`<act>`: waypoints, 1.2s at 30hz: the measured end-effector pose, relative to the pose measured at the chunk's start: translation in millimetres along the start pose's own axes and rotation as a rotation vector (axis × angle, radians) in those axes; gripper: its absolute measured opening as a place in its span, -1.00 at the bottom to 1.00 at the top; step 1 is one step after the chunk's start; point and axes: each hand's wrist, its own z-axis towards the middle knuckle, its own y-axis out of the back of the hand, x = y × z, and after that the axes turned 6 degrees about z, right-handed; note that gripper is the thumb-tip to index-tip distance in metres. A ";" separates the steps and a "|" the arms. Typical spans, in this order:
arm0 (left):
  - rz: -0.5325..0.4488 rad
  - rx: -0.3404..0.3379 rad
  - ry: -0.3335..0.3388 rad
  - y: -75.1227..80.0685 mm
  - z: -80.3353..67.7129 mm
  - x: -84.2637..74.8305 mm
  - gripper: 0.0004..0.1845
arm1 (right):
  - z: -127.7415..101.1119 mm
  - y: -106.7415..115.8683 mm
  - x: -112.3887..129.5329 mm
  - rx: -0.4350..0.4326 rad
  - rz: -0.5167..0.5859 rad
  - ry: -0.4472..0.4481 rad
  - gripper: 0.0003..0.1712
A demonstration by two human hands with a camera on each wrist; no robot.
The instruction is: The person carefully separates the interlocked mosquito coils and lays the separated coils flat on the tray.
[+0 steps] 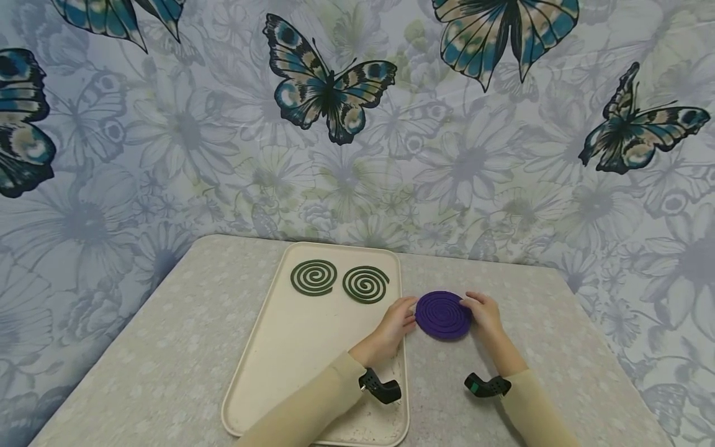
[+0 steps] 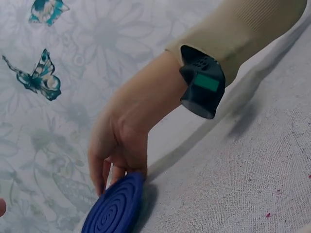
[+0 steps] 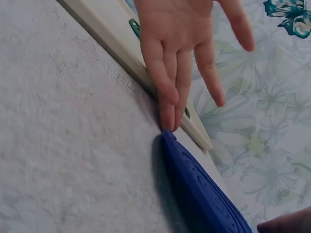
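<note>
Two dark green coils (image 1: 314,277) on a cream tray (image 1: 301,357), left of a purple spiral disc (image 1: 443,315).
The coils lie side by side near the tray's far end. The left hand (image 1: 391,328), fingers extended and not gripping, touches the disc's left edge; the disc is tilted over the pale surface (image 1: 436,397); the right hand (image 1: 486,315) pinches its right edge.

Left fingers (image 3: 182,82) extended, tips at blue spiral disc (image 3: 201,187); cream tray (image 3: 104,30) behind.

Butterfly-print wall covering (image 1: 357,167) and cloth-covered table (image 1: 179,347) suggest a home.
</note>
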 end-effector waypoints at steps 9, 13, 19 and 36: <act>0.028 -0.059 -0.075 8.8 -4.2 -7.0 -0.53 | -16.8 13.9 18.1 0.146 0.297 -0.130 -0.36; 0.171 -0.118 -0.187 20.0 -8.8 -18.4 -0.60 | -26.6 9.8 33.8 0.205 0.452 -0.133 -0.63; 0.319 -0.211 -0.264 42.4 -19.0 -40.3 -0.61 | -47.6 -10.3 58.9 0.274 0.601 -0.107 -0.60; 0.209 -0.219 -0.267 96.9 -68.2 -102.6 -0.45 | -105.4 -71.8 110.3 0.448 0.663 -0.001 -0.36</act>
